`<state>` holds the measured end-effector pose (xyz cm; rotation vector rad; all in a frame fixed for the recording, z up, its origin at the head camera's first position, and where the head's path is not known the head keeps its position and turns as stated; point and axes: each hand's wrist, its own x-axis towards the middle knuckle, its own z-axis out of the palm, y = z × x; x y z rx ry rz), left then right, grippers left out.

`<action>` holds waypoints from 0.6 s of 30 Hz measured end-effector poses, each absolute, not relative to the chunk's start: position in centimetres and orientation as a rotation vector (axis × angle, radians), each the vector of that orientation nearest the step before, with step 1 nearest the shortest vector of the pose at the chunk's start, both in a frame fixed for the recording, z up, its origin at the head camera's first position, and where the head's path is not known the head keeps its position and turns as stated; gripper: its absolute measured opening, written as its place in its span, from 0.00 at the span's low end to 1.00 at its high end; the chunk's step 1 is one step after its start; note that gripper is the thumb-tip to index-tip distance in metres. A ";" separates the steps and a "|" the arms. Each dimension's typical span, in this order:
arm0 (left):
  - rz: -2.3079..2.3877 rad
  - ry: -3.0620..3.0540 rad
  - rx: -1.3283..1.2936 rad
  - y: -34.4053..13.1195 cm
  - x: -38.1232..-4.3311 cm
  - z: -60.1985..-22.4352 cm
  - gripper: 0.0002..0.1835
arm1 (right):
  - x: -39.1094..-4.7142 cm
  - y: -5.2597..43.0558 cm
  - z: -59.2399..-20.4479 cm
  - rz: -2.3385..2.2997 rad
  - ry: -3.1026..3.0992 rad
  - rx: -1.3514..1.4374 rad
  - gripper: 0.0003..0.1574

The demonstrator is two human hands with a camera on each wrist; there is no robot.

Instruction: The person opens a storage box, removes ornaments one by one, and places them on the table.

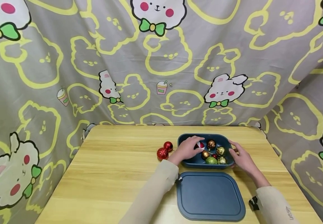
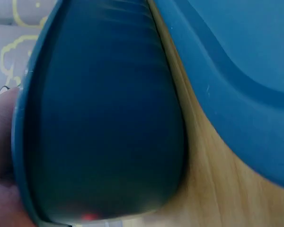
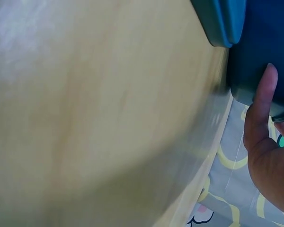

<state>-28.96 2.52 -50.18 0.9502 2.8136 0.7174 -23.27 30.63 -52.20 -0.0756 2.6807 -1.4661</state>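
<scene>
A dark blue box point(image 1: 195, 164) stands toward the back of the table with several Christmas baubles inside, among them a copper one point(image 1: 211, 144), gold ones point(image 1: 220, 151) and a glittery green one point(image 1: 211, 160). My left hand point(image 1: 189, 148) reaches over the box's left end. Between its thumb and fingers shows a red and white bauble point(image 1: 199, 145), pinched and partly covered. At the opposite end my right hand point(image 1: 241, 158) grips the box, its thumb point(image 3: 265, 90) against the outer wall in the right wrist view.
In front of the box a matching blue lid point(image 1: 210, 196) lies flat on the wooden table point(image 1: 116, 174). Two red baubles point(image 1: 162, 153) sit left of the box. A patterned curtain point(image 1: 175, 81) hangs behind the table and along its sides.
</scene>
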 end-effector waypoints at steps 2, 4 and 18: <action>0.679 2.810 0.941 2.8 -29.0 -50.3 0.29 | -23.2 30.6 -52.2 -1.470 2.671 -0.070 0.37; 0.645 2.806 0.936 3.0 -29.1 -50.5 0.29 | -23.2 30.6 -52.2 -1.475 2.665 -0.068 0.37; 0.541 2.855 1.004 3.5 -29.5 -51.1 0.21 | -23.3 30.7 -52.4 -1.487 2.638 -0.087 0.38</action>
